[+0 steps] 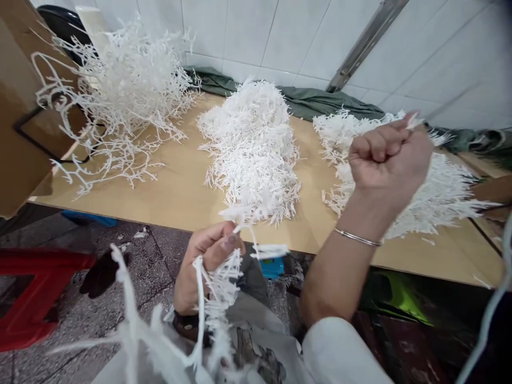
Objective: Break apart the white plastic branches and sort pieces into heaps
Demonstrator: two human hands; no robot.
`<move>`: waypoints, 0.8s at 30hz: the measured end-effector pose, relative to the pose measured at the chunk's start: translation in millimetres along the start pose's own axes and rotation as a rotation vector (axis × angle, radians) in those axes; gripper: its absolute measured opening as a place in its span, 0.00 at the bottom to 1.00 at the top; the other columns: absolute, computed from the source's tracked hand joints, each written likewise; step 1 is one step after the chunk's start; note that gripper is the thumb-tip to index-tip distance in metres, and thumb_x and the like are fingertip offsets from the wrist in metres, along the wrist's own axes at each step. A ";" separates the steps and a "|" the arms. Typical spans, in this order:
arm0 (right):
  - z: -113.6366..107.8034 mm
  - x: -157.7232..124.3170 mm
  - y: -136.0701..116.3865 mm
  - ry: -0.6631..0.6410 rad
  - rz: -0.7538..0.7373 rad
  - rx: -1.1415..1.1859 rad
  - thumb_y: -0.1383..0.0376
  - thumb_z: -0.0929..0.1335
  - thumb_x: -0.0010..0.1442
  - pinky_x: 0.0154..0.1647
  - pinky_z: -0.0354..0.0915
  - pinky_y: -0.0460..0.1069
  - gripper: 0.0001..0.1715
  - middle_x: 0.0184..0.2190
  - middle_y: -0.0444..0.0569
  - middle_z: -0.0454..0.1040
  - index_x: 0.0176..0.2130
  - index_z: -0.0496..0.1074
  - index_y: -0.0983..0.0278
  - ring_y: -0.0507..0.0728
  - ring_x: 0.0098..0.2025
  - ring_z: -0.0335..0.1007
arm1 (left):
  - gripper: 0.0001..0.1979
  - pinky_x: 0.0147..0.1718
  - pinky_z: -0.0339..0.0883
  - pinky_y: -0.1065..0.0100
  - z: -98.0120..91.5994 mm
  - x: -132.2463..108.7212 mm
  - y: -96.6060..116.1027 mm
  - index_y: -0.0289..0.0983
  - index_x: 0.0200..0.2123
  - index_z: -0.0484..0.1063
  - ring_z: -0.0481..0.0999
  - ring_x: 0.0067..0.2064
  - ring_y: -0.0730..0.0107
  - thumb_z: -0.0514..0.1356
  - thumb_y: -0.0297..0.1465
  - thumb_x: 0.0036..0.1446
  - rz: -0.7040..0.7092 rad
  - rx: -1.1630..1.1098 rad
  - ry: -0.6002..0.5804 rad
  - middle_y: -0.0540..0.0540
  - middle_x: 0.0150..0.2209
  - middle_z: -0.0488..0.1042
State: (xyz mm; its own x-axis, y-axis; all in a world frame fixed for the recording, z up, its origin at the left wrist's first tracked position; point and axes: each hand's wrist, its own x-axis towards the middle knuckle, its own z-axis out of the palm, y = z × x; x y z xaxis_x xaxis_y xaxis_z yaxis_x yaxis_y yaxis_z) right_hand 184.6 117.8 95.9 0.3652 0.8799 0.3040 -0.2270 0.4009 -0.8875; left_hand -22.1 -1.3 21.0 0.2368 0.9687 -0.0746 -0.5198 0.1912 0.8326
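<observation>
My left hand [210, 258] is closed, its thumb and fingers pinching a white branching plastic strand [201, 314]. The strand hangs below the hand toward my lap, blurred close to the camera, and a short end sticks out above the fingertips. My right hand [390, 152], raised with its fingers curled in, is in front of the right-hand pile of small white plastic pieces [436, 192]. A small white piece [413, 121] shows at its fingertips. Nearest to my left hand on the table is the middle pile of thin white pieces [256, 144].
A tangle of white branching strands [136, 80] stands at the table's left, by a cardboard box [24, 106]. Green cloth [320, 101] lies along the tiled wall behind the wooden table [176, 200]. A red stool [36, 288] stands on the floor at left.
</observation>
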 end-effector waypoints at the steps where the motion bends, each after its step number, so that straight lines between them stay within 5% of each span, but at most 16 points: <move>1: -4.9 7.1 -0.7 0.007 -0.022 -0.025 0.58 0.67 0.60 0.16 0.36 0.47 0.26 0.11 0.33 0.39 0.20 0.50 0.59 0.47 0.15 0.28 | 0.19 0.17 0.47 0.72 -2.2 -0.8 1.2 0.35 0.18 0.66 0.53 0.18 0.79 0.66 0.41 0.50 0.009 -0.038 0.025 0.53 0.16 0.59; 4: -6.3 8.6 15.3 -0.155 -0.093 -0.401 0.58 0.67 0.59 0.19 0.45 0.47 0.17 0.14 0.37 0.54 0.24 0.59 0.61 0.47 0.17 0.45 | 0.16 0.16 0.45 0.74 -5.1 5.7 -1.8 0.35 0.19 0.64 0.51 0.18 0.81 0.67 0.34 0.49 0.031 -0.132 0.069 0.55 0.17 0.56; 8: 3.2 -11.2 47.7 -0.464 -0.240 -0.991 0.67 0.70 0.52 0.34 0.58 0.51 0.09 0.31 0.47 0.70 0.33 0.66 0.63 0.53 0.31 0.64 | 0.15 0.17 0.48 0.76 -4.6 16.9 -9.3 0.35 0.20 0.63 0.54 0.19 0.81 0.67 0.32 0.49 0.026 -0.163 0.120 0.55 0.19 0.57; 11: 7.7 -30.8 48.0 -0.511 -0.393 -0.877 0.61 0.65 0.61 0.40 0.60 0.51 0.07 0.37 0.49 0.71 0.36 0.67 0.62 0.54 0.37 0.66 | 0.15 0.18 0.48 0.76 -5.6 18.8 -9.2 0.35 0.20 0.63 0.53 0.20 0.81 0.66 0.33 0.49 -0.007 -0.121 0.097 0.55 0.19 0.57; 13: 9.8 -45.9 37.9 -0.641 -0.358 -0.706 0.55 0.60 0.66 0.35 0.60 0.48 0.15 0.31 0.46 0.69 0.34 0.67 0.62 0.51 0.32 0.65 | 0.16 0.18 0.47 0.75 -7.1 19.0 -8.1 0.35 0.20 0.63 0.52 0.20 0.81 0.65 0.35 0.50 -0.013 -0.096 0.074 0.55 0.19 0.57; 17: 12.4 -68.6 20.2 -0.940 -0.248 -0.673 0.55 0.65 0.63 0.25 0.54 0.45 0.18 0.21 0.40 0.59 0.27 0.63 0.64 0.47 0.23 0.56 | 0.16 0.20 0.50 0.75 -11.3 20.1 -9.3 0.35 0.20 0.63 0.53 0.21 0.79 0.66 0.35 0.49 0.015 -0.051 0.063 0.54 0.20 0.57; 24: 13.6 -63.8 10.1 -0.892 -0.209 -0.601 0.56 0.61 0.66 0.19 0.48 0.46 0.31 0.14 0.41 0.57 0.16 0.55 0.64 0.45 0.17 0.52 | 0.15 0.24 0.51 0.72 -12.7 15.3 -17.7 0.34 0.22 0.66 0.57 0.25 0.76 0.64 0.36 0.55 0.045 0.058 -0.024 0.52 0.22 0.60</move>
State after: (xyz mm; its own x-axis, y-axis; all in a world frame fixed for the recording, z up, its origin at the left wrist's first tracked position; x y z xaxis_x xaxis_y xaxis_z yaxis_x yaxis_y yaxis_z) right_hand 146.7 69.1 72.2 -0.4944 0.7746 0.3943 0.3290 0.5867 -0.7400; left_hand -19.7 12.1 -1.8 0.2344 0.9719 -0.0233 -0.4820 0.1370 0.8654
